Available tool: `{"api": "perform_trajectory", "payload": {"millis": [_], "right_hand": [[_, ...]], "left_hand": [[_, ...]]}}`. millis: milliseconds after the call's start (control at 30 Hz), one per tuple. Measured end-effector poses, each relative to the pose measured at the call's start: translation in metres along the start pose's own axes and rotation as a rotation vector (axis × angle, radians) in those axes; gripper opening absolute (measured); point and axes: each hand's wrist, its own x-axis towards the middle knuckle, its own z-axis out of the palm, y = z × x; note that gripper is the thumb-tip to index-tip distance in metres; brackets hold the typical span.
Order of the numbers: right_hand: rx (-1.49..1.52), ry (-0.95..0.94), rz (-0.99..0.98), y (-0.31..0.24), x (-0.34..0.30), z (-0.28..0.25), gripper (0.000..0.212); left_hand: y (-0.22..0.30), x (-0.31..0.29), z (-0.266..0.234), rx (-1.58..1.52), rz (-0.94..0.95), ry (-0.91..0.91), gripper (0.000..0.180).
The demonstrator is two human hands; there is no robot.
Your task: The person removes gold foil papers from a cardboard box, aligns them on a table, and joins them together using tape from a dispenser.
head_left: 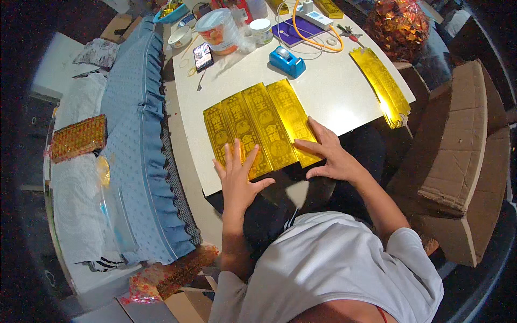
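Observation:
Several long gold foil paper strips (pixel 258 126) lie side by side, overlapping, at the near edge of a white table (pixel 334 91). My left hand (pixel 237 175) rests flat with fingers spread on the near ends of the left strips. My right hand (pixel 328 153) presses flat on the near end of the rightmost strip. Neither hand grips anything. A separate stack of gold strips (pixel 382 83) lies along the table's right edge.
A blue tape dispenser (pixel 286 60), a phone (pixel 203 55), a plastic tub (pixel 218 30), a small jar (pixel 261 29), an orange cable (pixel 315 32) and a purple pad stand at the back. Cardboard boxes (pixel 458 145) sit right; a blue cushioned seat (pixel 134 134) is left.

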Motion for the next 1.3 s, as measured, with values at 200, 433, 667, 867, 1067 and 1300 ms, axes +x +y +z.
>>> {"api": "perform_trajectory", "payload": {"millis": [200,433,667,867,1067,1300], "right_hand": [[-0.090,0.026,-0.050,0.005,0.014,0.008,0.077],[-0.072,0.044,-0.066,0.009,0.022,0.004,0.075],[-0.128,0.046,-0.060,0.012,0.027,0.006,0.075],[-0.158,0.090,-0.057,0.006,0.025,0.003,0.074],[-0.108,0.090,-0.112,0.008,0.027,0.010,0.063],[-0.013,0.076,-0.109,0.008,0.031,0.011,0.056]], "left_hand": [[-0.004,0.001,0.017,0.031,0.051,0.119,0.085],[-0.003,0.006,0.022,0.058,0.061,0.159,0.078],[-0.005,0.011,0.024,0.055,0.079,0.174,0.082],[-0.011,0.004,0.009,-0.050,0.029,0.140,0.086],[-0.047,-0.023,0.012,-0.220,0.008,0.140,0.081],[-0.050,-0.022,0.021,-0.493,-0.022,0.161,0.069]]}}
